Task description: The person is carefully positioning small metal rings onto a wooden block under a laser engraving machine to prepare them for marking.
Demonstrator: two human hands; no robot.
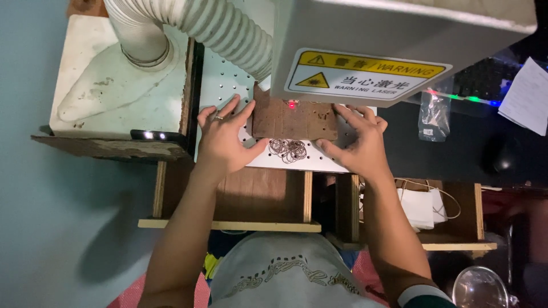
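A brown cardboard-like board lies on a white perforated plate under a grey laser machine head. A red light dot shines on the board's far edge. My left hand, a ring on one finger, presses the board's left edge with fingers spread. Over on the other side, my right hand holds the board's right edge. A small pile of thin metal rings sits on the plate just in front of the board, between my hands.
A white ribbed exhaust hose curves from a grimy white housing at the left. A keyboard with coloured lights, a clear small bag, paper and a dark mouse lie at the right. Wooden shelves stand below.
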